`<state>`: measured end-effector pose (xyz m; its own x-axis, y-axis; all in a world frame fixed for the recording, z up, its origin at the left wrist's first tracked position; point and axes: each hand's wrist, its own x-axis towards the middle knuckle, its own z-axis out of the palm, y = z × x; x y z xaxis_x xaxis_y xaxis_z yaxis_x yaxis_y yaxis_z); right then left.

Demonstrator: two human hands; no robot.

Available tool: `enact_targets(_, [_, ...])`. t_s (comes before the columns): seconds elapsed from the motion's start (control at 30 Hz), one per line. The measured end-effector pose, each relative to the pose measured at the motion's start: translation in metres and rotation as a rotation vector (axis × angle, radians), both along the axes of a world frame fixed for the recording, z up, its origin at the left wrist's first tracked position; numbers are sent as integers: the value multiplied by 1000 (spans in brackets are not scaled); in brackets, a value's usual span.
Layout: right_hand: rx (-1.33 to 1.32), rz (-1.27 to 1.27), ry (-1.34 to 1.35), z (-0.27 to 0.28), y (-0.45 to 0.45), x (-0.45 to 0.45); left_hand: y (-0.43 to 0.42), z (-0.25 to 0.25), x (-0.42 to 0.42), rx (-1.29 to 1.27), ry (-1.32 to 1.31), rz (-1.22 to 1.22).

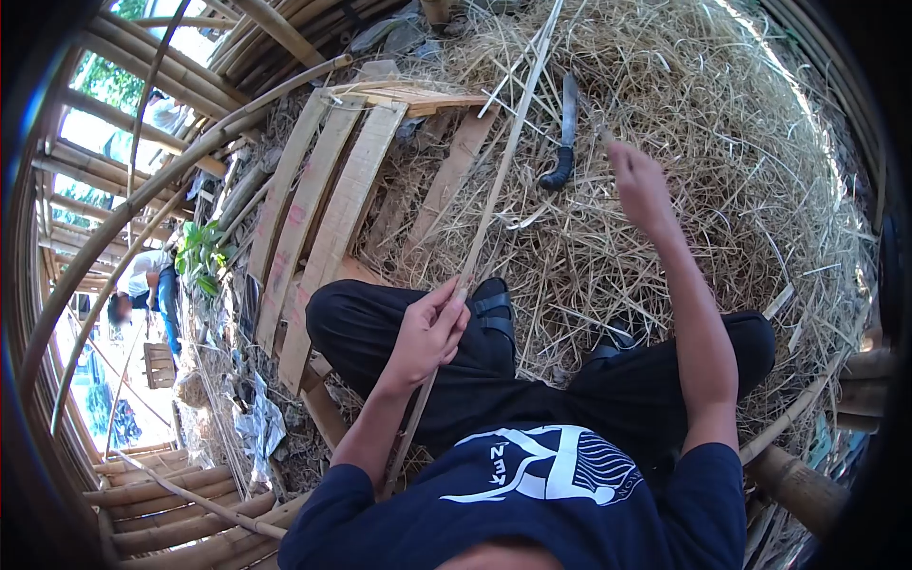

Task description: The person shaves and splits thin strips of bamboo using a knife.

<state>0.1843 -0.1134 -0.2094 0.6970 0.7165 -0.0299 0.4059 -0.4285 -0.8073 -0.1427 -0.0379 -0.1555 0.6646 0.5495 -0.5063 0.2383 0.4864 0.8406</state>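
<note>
Clutching a long strip (493, 201) in the left hand (429, 332), while the right hand (640, 186) is over straw (703, 123) near the knife (568, 119), can't tell its grip.

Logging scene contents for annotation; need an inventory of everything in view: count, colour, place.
Bamboo strip: one, pale, in left hand
Knife: one, grey blade, black handle, on shavings
Shavings: pile, straw-coloured, centre and right
Slatted wooden frame: one, light brown, left of strip
Bamboo poles: many, tan, around edges
Plant: one, green, left
Crate: one, brown, far left
Another person: one, blue trousers, far left
Sandals: two, black, on feet
Hands: two, left gripping strip, right raised over shavings
</note>
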Motion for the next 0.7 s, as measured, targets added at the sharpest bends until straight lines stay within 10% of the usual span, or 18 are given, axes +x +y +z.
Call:
enact_targets(0.23, [34, 677, -88, 14, -8, -103, 5, -20, 20, 596, 100, -165])
enact_targets(0.7, [45, 670, -269, -21, -11, -96, 2, -37, 24, 720, 172, -191])
